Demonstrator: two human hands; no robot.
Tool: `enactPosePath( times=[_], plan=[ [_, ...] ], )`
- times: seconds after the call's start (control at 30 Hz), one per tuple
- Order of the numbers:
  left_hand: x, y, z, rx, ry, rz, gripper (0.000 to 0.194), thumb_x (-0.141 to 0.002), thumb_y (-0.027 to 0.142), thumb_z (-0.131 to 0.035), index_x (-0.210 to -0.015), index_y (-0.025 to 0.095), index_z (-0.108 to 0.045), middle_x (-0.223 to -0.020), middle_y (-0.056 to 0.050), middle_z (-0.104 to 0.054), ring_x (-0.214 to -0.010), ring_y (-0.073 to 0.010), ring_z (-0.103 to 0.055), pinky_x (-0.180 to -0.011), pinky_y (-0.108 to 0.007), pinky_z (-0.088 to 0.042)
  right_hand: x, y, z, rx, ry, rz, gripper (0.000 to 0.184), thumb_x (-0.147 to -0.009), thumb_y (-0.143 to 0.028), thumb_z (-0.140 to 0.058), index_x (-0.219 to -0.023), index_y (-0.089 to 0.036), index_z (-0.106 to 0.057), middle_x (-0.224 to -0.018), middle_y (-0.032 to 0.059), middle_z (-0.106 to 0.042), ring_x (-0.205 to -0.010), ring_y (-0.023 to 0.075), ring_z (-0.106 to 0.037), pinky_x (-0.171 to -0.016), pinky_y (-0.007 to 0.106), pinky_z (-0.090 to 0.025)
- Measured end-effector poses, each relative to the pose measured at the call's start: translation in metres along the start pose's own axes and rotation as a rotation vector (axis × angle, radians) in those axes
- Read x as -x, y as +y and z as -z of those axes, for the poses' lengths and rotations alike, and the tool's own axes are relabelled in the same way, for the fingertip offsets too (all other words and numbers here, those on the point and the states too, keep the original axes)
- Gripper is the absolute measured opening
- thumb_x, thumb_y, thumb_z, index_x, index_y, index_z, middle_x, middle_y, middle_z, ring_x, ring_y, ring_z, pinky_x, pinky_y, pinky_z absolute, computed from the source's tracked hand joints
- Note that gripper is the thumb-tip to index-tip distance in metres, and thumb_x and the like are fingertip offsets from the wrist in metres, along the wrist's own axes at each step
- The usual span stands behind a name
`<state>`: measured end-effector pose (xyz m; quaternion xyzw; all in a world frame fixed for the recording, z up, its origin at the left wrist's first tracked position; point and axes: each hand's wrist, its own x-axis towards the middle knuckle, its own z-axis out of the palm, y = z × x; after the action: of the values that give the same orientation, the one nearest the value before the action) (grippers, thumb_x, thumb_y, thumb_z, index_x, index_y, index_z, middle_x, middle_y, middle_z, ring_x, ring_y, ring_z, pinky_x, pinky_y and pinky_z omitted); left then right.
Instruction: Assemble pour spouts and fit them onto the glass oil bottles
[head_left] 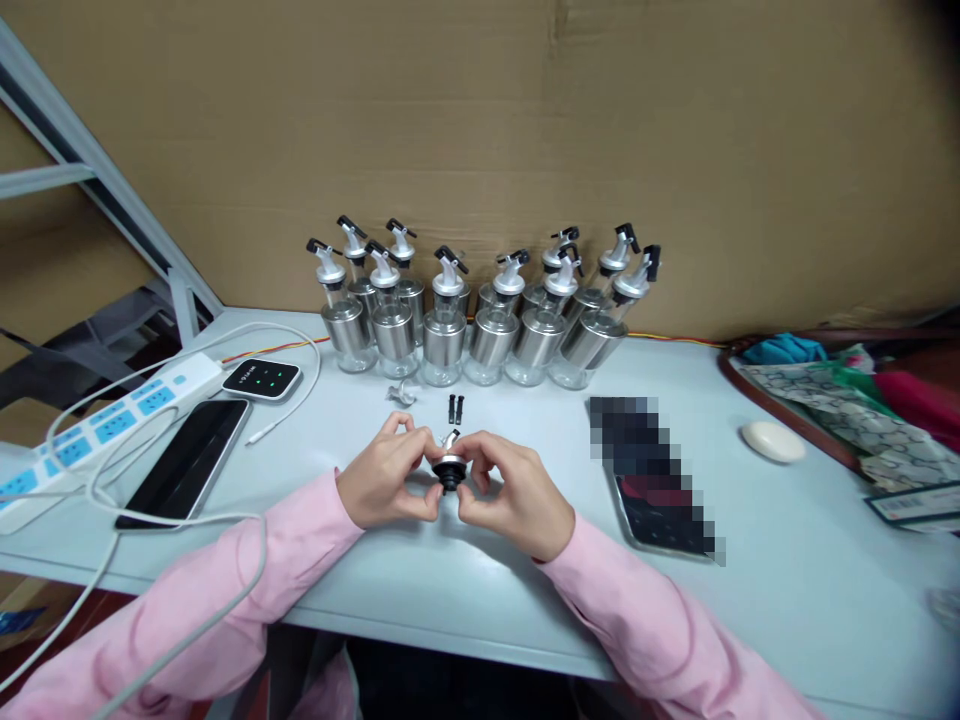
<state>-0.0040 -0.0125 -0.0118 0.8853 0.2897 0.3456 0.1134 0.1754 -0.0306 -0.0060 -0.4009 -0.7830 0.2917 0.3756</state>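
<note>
A pour spout (450, 472) with a silver collar and a black ribbed stopper is held between my two hands over the table. My left hand (394, 470) grips its left side with thumb and fingertips. From the other side, the thumb and fingers of my right hand (514, 490) close on it too. Two small black plastic pieces (455, 409) lie side by side just beyond the spout. A small crumpled clear-grey item (401, 393) is behind my left hand; its kind is hard to make out.
Several glass bottles with steel sleeves (444, 345) and pour spouts stand at the back. On the left are a power strip (112, 425), a phone (187, 460), a hotspot device (262, 379) and white cables. A blurred-out phone (660, 500), a white oval object (773, 441) and cloths (900, 400) lie right.
</note>
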Motion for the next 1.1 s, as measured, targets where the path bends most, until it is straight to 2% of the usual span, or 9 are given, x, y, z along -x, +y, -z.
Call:
enactPosePath(
  times=[0.1,0.2,0.3,0.43,0.57,0.73,0.87,1.0,1.1],
  plan=[
    [-0.0003,-0.0011,-0.0004,0.012,-0.005,-0.005,0.013,-0.068,0.018,-0.047,-0.081,0.018,-0.044,-0.060,0.007,-0.053,-0.046,-0.0085,-0.040,-0.071,-0.032,-0.034,-0.0006,0.0012,0.0000,-0.029,-0.003,-0.018,0.025,-0.060,-0.009,-0.053,-0.082,-0.019,-0.054,-0.056,-0.0063,-0.048,-0.048,0.0090,-0.046,-0.052,0.021,-0.042],
    [-0.0002,-0.0033,-0.0008,-0.006,0.007,-0.018,0.017,-0.071,0.018,-0.046,-0.087,0.018,-0.046,-0.063,0.006,-0.055,-0.046,-0.0087,-0.042,-0.073,-0.033,-0.035,-0.0014,0.0023,-0.0007,-0.159,-0.001,-0.048,0.026,-0.060,-0.010,-0.054,-0.084,-0.019,-0.053,-0.066,-0.0026,-0.058,-0.055,0.0109,-0.056,-0.058,0.024,-0.049],
    [-0.0004,-0.0040,0.0003,-0.026,0.030,-0.017,0.026,-0.077,0.020,-0.044,-0.102,0.017,-0.045,-0.075,0.001,-0.059,-0.056,-0.0120,-0.051,-0.079,-0.037,-0.036,-0.0024,0.0029,-0.0016,-0.343,0.051,-0.116,0.025,-0.062,-0.011,-0.055,-0.085,-0.019,-0.050,-0.077,0.0005,-0.062,-0.068,0.0129,-0.062,-0.067,0.027,-0.053],
    [0.0000,-0.0026,0.0017,-0.045,0.063,-0.003,0.033,-0.080,0.022,-0.048,-0.112,0.017,-0.041,-0.082,-0.002,-0.060,-0.068,-0.0147,-0.056,-0.082,-0.037,-0.036,-0.0043,0.0034,-0.0019,-0.513,0.085,-0.184,0.026,-0.063,-0.013,-0.057,-0.085,-0.020,-0.045,-0.078,-0.0004,-0.062,-0.071,0.0130,-0.063,-0.070,0.029,-0.053],
    [0.0000,-0.0014,0.0016,-0.057,0.074,-0.018,0.031,-0.082,0.018,-0.046,-0.113,0.018,-0.042,-0.085,-0.003,-0.061,-0.069,-0.0139,-0.056,-0.082,-0.037,-0.036,-0.0048,0.0039,-0.0005,-0.425,0.056,-0.180,0.023,-0.064,-0.014,-0.058,-0.083,-0.020,-0.045,-0.078,0.0004,-0.059,-0.074,0.0143,-0.060,-0.068,0.029,-0.051],
    [-0.0016,0.0007,0.0031,-0.079,0.068,-0.033,0.031,-0.081,0.019,-0.046,-0.111,0.021,-0.044,-0.090,-0.004,-0.061,-0.075,-0.0165,-0.056,-0.080,-0.036,-0.037,-0.0034,0.0032,0.0014,-0.297,0.078,-0.102,0.023,-0.064,-0.013,-0.057,-0.085,-0.020,-0.048,-0.078,-0.0003,-0.053,-0.066,0.0119,-0.052,-0.059,0.025,-0.049],
    [-0.0018,0.0021,0.0040,-0.098,0.060,-0.009,0.033,-0.080,0.021,-0.046,-0.112,0.020,-0.042,-0.091,-0.005,-0.060,-0.079,-0.0179,-0.056,-0.082,-0.038,-0.035,-0.0029,0.0015,0.0007,-0.309,0.101,-0.062,0.026,-0.065,-0.012,-0.055,-0.088,-0.021,-0.048,-0.081,0.0005,-0.057,-0.071,0.0131,-0.057,-0.062,0.026,-0.052],
    [-0.0015,0.0026,0.0048,-0.087,0.056,0.065,0.024,-0.075,0.026,-0.047,-0.098,0.018,-0.044,-0.084,-0.003,-0.059,-0.075,-0.0182,-0.055,-0.082,-0.039,-0.034,-0.0018,-0.0001,0.0001,-0.283,0.114,-0.065,0.027,-0.064,-0.011,-0.055,-0.089,-0.020,-0.050,-0.081,0.0009,-0.061,-0.068,0.0133,-0.061,-0.067,0.027,-0.053],
    [-0.0017,0.0026,0.0054,-0.091,0.017,0.065,0.018,-0.073,0.027,-0.046,-0.088,0.018,-0.044,-0.078,-0.003,-0.058,-0.073,-0.0178,-0.054,-0.081,-0.038,-0.033,-0.0008,-0.0006,0.0006,-0.262,0.107,-0.055,0.029,-0.063,-0.011,-0.056,-0.090,-0.020,-0.051,-0.082,0.0015,-0.063,-0.070,0.0141,-0.063,-0.069,0.028,-0.054]
  ],
)
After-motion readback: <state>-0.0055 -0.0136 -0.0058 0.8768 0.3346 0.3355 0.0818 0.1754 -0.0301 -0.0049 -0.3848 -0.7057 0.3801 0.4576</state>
